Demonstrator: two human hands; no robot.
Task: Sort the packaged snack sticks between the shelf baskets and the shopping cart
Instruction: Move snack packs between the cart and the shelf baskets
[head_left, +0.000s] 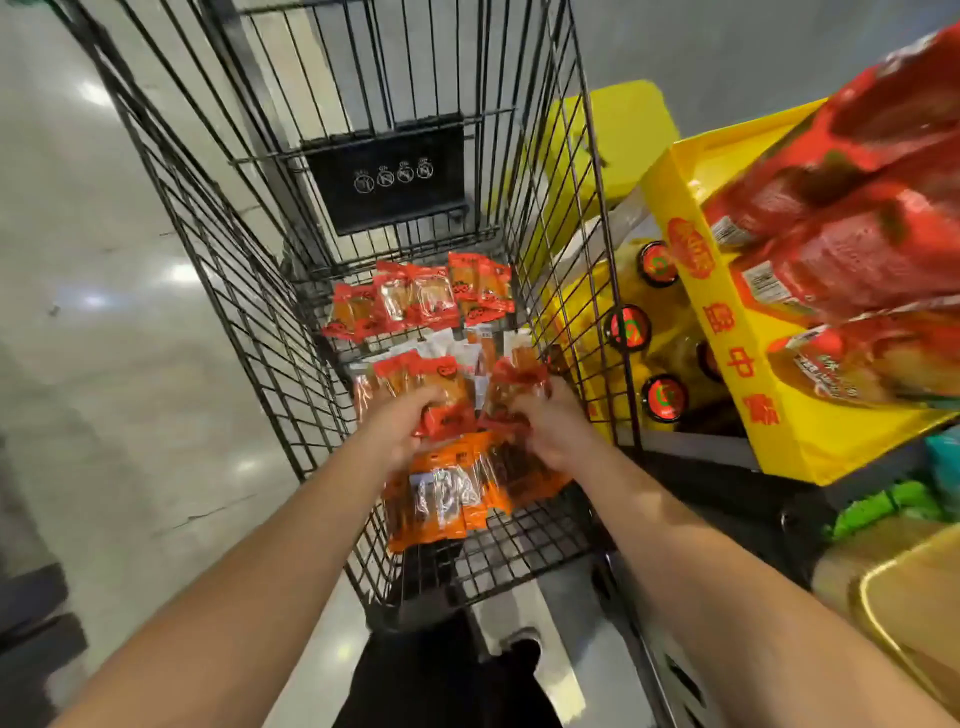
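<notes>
Orange-red plastic-wrapped snack sticks (447, 405) gathered in black wire shopping cart (249, 291)

Left hand (400, 426) and right hand (550, 421) each curl fingers round a bunch, seemingly for sorting.

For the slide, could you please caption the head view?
Both hands, left and right, gather snack stick packs inside the shopping cart.

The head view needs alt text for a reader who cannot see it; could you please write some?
Both hands, left hand and right hand, grip red-orange snack stick packets inside a black wire shopping cart. A yellow shelf tray of red packages stands to the right.
</notes>
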